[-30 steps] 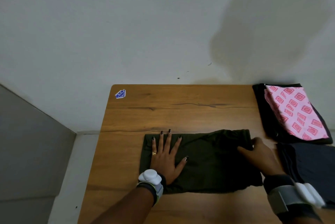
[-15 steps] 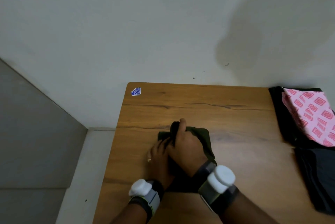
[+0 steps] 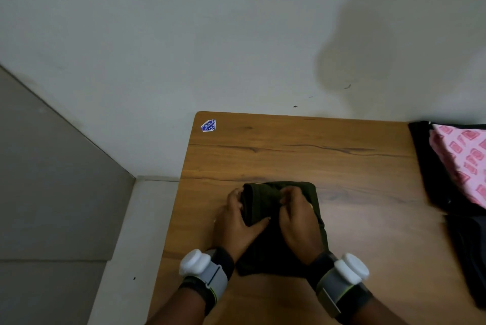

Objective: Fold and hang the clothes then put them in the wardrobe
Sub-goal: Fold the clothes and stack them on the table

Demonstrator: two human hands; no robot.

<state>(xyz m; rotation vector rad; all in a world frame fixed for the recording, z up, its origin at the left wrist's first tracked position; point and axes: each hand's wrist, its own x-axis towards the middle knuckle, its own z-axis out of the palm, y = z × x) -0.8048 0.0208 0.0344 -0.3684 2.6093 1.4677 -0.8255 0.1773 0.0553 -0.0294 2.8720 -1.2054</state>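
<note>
Both hands are gripping the folded dark green garment (image 3: 265, 199), the left hand (image 3: 236, 222) curling round its left edge, the right hand (image 3: 299, 224) pinching its top layer. It is lying on the wooden table (image 3: 289, 145), toward the near left. A pink patterned cloth (image 3: 462, 164) is resting on black clothing (image 3: 426, 161) far right.

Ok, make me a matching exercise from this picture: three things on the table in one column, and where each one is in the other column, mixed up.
Things:
1. blue sticker
2. pink patterned cloth
3. dark green garment

Places:
A. gripped by the left hand and the right hand
B. at the far left corner of the table
C. lying on a black garment at the right edge

Pairs: 1-B, 2-C, 3-A
</note>
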